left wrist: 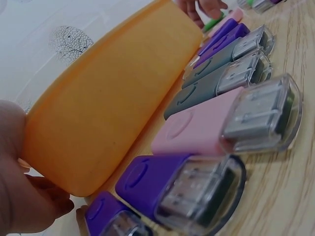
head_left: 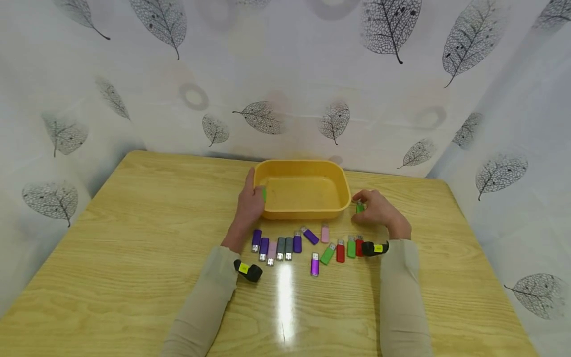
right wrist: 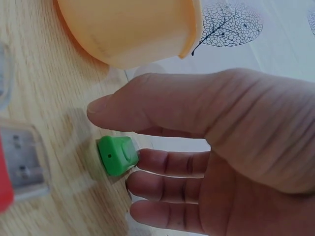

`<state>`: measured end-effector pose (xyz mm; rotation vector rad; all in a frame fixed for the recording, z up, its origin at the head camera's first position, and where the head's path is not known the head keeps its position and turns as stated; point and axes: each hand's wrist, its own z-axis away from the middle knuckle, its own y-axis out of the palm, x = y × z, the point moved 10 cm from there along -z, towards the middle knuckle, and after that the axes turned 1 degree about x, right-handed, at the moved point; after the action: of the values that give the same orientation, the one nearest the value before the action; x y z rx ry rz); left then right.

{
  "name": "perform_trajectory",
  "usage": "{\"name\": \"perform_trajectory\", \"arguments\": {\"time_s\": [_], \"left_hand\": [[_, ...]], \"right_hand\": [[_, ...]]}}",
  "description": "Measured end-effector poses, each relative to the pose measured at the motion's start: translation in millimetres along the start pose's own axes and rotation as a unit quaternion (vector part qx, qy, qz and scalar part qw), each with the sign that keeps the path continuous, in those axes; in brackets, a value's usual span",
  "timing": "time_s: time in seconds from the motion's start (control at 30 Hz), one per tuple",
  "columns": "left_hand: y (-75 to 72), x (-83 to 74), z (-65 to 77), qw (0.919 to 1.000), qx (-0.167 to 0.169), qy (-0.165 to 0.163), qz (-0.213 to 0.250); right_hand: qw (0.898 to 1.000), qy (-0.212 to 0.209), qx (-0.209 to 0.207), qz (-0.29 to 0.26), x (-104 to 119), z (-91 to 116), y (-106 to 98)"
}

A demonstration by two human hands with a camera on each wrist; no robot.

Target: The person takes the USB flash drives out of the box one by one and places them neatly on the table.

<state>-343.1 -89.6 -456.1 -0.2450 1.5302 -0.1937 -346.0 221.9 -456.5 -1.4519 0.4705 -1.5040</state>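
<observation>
A yellow plastic basin (head_left: 303, 214) stands near the back of the table. My left hand (head_left: 251, 202) grips its left wall, thumb over the rim; a small green piece (head_left: 263, 194) shows beside the thumb, mostly hidden. In the left wrist view, fingers lie against the basin's outer side (left wrist: 108, 98). To the right of the basin, my right hand (head_left: 376, 208) is around a green USB stick (head_left: 360, 208). The right wrist view has that green stick (right wrist: 118, 155) between thumb and fingers, the thumb apart from it and the fingertips close beside or touching it.
In front of the basin lie several capped USB sticks: purple (head_left: 256, 240), pink (head_left: 325, 233), grey (head_left: 280, 248), red (head_left: 340, 251) and green (head_left: 327, 254). A brighter purple one (head_left: 314, 265) lies nearest the front. Behind the wooden table (head_left: 134, 258) hangs a leaf-patterned curtain (head_left: 285, 59).
</observation>
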Motion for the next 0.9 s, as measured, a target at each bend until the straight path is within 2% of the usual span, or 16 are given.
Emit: {"name": "perform_trajectory", "arguments": {"time_s": [0.37, 0.9], "left_hand": [[0.8, 5.1, -1.5, 0.9999, -0.001, -0.014, -0.003], [0.4, 6.7, -2.1, 0.9999, 0.000, -0.013, -0.009]], "right_hand": [[1.000, 0.005, -0.001, -0.007, 0.0, 0.4, -0.7], [1.000, 0.011, 0.009, -0.010, -3.0, -0.1, 1.9]]}}
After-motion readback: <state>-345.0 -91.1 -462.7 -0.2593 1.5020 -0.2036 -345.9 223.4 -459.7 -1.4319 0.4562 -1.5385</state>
